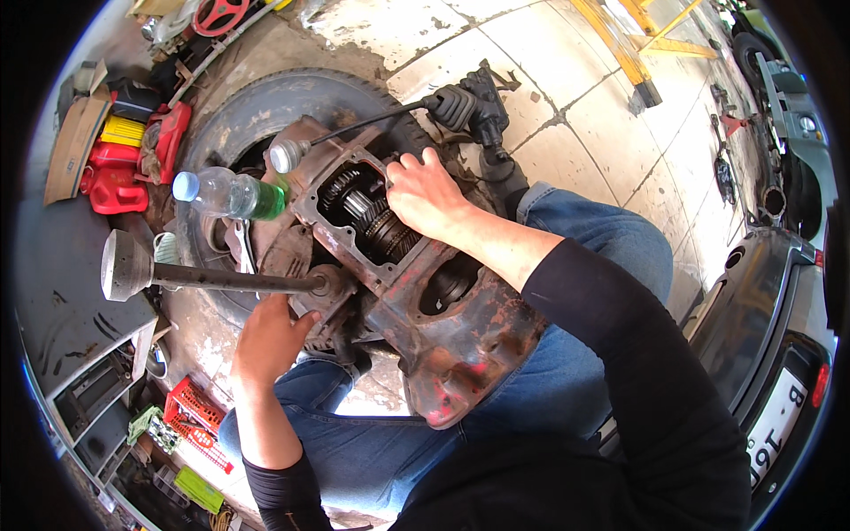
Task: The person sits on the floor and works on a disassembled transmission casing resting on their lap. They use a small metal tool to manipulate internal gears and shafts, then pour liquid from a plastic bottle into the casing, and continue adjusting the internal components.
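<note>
A worn, rusty gearbox housing (478, 341) rests between my legs, its top opening showing a row of gears (363, 208) on shafts. My right hand (429, 196) is at the right rim of that opening, fingers bent inward; whatever lies under the fingertips is hidden. A metal shaft with a round flange (221, 279) sticks out to the left from the housing. Just below this shaft is my left hand (270, 341), thumb apart, some fingertips hidden by the shaft. Above the opening, a gear lever (367, 118) with a rubber boot (452, 108) lies across the housing.
A large tyre (266, 97) lies beneath the housing. On the left are a plastic bottle of green liquid (235, 193), a wrench (243, 246), red jugs (119, 181) and a red basket (193, 409). A yellow stand (611, 44) is at the back, a grey car (753, 310) at right.
</note>
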{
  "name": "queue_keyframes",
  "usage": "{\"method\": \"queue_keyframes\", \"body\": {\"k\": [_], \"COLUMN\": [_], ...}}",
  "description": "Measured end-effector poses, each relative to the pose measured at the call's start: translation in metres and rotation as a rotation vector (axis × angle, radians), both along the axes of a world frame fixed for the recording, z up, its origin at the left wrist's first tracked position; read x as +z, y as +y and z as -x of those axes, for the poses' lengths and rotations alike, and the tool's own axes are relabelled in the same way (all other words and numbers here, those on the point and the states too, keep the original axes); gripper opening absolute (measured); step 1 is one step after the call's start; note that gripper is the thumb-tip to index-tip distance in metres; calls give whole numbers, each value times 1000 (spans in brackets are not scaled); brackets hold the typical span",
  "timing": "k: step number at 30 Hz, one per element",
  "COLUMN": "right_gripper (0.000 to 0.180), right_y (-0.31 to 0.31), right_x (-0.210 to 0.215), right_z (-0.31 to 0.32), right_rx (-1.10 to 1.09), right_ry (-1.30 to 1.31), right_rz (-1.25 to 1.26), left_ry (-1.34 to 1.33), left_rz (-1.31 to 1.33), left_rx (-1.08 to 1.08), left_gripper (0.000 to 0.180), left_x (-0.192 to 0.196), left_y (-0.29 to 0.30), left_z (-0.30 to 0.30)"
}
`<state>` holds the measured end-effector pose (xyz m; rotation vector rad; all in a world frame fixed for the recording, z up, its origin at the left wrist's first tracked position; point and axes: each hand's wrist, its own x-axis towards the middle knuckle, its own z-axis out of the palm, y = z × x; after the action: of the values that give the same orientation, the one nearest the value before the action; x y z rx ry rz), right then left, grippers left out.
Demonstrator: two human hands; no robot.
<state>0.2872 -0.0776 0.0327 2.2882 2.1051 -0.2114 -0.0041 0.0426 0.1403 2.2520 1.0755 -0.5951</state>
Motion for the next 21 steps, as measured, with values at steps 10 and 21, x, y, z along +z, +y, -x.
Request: {"method": "queue_keyframes", "body": {"k": [10,21], "right_gripper": [17,18], "right_y": [-2,-2], "right_x": [3,-4], "right_z": [0,2], "right_rx": [-1,23], "right_ry": [-15,-32], "right_rz": [19,59], "left_ry": [2,44], "left_rz": [-17,21], "left_rx": [-39,11], "left_gripper": [50,51], "left_x": [0,11], "left_y": [2,1], "left_z": [1,-8]}}
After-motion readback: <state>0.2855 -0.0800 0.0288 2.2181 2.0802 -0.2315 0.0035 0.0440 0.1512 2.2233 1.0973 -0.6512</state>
